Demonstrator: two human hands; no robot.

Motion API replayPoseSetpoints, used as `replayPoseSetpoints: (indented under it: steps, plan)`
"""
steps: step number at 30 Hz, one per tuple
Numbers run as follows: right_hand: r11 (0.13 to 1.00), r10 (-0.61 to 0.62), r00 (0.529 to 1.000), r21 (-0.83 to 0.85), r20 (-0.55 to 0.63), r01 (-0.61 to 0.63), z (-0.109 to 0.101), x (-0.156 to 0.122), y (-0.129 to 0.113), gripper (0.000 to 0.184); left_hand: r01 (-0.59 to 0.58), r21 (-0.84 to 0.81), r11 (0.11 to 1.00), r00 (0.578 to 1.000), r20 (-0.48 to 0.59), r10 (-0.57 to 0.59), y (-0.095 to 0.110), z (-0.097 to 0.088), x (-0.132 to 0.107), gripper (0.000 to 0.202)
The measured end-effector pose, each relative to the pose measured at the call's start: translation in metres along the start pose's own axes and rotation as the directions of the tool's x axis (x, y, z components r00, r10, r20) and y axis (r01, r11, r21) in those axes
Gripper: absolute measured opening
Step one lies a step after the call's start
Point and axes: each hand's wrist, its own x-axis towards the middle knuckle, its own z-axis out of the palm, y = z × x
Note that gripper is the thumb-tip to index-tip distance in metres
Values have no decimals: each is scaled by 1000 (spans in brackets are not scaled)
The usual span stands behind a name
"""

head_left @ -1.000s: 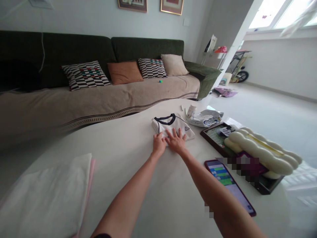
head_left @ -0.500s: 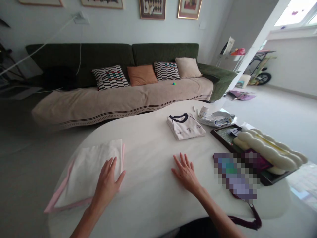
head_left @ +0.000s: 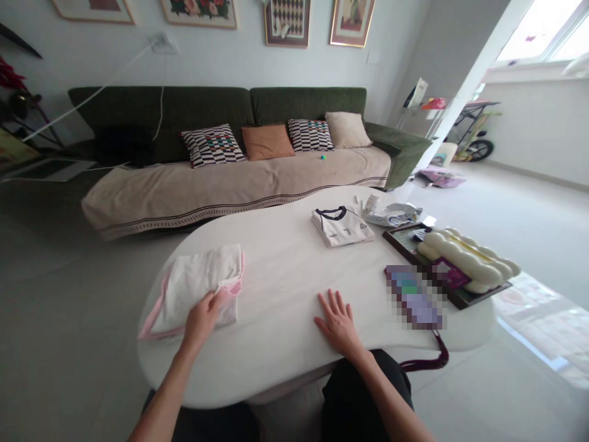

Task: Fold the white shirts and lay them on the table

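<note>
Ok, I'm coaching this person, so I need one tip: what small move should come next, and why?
I'd probably bring the right hand over to the cloth to steady it: the left hand pinches its edge, turning up some pink, while the right lies flat on the table, holding nothing.

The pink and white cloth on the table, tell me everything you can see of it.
The pink and white cloth looks soft and thin, mostly white on top, with pink showing along its left, near and right edges. It lies mostly flat, apparently in layers, on the left part of the white table. The left hand pinches it near its right side, where a turned-up bit shows pink.
</note>
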Motion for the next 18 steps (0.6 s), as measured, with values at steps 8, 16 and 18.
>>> replayPoseSetpoints:
  steps: [8,16,18]
  plan:
    - [999,8,1000,31,-30,-7,5,-2,0,59,50,-187,981,965,-246,-96,6,-25,14,37]
    - [989,13,998,150,-64,-3,9,-1,0,60,-223,-108,969,967,-147,206,119,-15,-33,30]
    - [979,20,996,204,-83,-3,8,0,4,56,-294,-223,929,909,236,344,136,9,-61,26]
